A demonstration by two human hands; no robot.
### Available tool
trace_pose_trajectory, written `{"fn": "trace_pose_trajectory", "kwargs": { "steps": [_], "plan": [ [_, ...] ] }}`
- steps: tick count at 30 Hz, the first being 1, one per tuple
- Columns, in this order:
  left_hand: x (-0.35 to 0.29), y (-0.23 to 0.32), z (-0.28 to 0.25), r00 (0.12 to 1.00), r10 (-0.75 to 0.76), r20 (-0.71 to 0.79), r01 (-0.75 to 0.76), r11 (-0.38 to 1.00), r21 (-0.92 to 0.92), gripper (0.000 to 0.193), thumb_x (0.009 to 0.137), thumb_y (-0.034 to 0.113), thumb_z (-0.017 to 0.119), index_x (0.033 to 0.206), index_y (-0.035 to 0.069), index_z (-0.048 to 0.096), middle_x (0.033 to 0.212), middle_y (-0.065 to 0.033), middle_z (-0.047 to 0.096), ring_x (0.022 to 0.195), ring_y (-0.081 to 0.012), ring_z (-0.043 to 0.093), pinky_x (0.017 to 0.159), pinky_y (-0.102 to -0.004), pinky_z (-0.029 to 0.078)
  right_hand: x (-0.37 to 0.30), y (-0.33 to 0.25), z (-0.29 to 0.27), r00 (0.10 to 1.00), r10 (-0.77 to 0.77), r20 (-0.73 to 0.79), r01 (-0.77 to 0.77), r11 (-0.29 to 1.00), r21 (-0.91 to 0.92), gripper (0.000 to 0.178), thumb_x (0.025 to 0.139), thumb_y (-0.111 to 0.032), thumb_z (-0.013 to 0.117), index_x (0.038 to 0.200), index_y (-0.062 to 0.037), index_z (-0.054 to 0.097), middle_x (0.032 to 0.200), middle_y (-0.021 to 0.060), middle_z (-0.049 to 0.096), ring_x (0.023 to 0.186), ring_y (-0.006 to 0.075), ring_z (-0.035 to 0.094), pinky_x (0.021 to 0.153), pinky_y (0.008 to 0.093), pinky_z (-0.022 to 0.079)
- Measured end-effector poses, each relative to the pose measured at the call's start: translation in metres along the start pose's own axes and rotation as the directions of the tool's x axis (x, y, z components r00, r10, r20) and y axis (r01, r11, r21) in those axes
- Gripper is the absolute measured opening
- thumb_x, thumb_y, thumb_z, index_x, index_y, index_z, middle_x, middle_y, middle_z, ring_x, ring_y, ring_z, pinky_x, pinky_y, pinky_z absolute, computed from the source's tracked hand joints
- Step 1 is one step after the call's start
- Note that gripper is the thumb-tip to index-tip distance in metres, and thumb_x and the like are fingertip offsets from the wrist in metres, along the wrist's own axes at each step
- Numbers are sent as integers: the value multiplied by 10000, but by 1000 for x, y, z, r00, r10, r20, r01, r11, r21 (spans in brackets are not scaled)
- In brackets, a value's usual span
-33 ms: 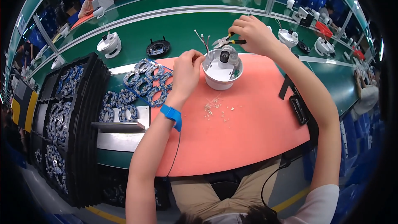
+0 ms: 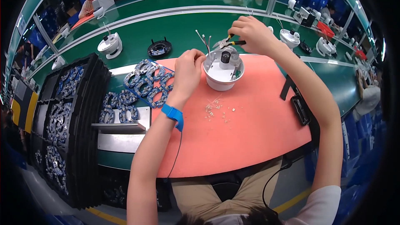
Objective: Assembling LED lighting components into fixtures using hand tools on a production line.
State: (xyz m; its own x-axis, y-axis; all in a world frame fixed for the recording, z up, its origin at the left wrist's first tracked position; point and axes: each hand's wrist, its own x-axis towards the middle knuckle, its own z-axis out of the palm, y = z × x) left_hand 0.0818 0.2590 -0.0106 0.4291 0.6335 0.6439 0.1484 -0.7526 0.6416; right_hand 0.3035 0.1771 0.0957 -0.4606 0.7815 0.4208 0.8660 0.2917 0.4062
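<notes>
A white cup-shaped camera housing (image 2: 220,84) stands on the orange mat, with a black lens (image 2: 225,57) inside. Thin wires (image 2: 204,38) with small white plugs rise from its left side. My left hand (image 2: 188,67), a blue strap at its wrist, is closed in a pinch against the housing's left rim; whatever lies between the fingertips is hidden. Above the far rim, my right hand (image 2: 255,34) grips wire cutters (image 2: 225,43) with yellow-and-black handles. Their jaws point left toward the wires, and look slightly parted. Small cut-off bits (image 2: 211,110) lie scattered on the mat.
Blue ring-shaped circuit boards (image 2: 143,86) lie left of the mat (image 2: 250,137), beside stacked black trays (image 2: 79,141). Beyond are a black ring part (image 2: 159,48) and another white housing (image 2: 110,46). A black case (image 2: 300,110) sits at the right. Other people work across the green bench.
The cutters and my right hand have shifted very slightly left. My left hand and the housing stay where they were.
</notes>
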Motion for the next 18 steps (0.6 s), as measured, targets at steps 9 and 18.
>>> {"fn": "trace_pose_trajectory", "kwargs": {
  "steps": [9, 18],
  "plan": [
    [1, 1, 13, 997, -1, -75, -2, 999, -44, 85, 872, 25, 622, 897, -53, 641, 819, -141, 678, 729, -205, 672, 669, -301, 525, 12, -9, 11, 971, -126, 201, 137, 990, -41, 210, 651, -80, 734, 852, -105, 679, 877, 5, 617, 937, 190, 574, 826, 329, 469],
    [1, 4, 17, 996, -33, -82, 22, 991, -134, 91, 873, 37, 625, 898, -46, 651, 804, -134, 675, 709, -205, 661, 645, -308, 514, 15, -11, 8, 960, -141, 242, 169, 981, -98, 157, 647, -108, 729, 798, -123, 689, 830, -8, 621, 910, 175, 576, 807, 312, 455]
  ]
}}
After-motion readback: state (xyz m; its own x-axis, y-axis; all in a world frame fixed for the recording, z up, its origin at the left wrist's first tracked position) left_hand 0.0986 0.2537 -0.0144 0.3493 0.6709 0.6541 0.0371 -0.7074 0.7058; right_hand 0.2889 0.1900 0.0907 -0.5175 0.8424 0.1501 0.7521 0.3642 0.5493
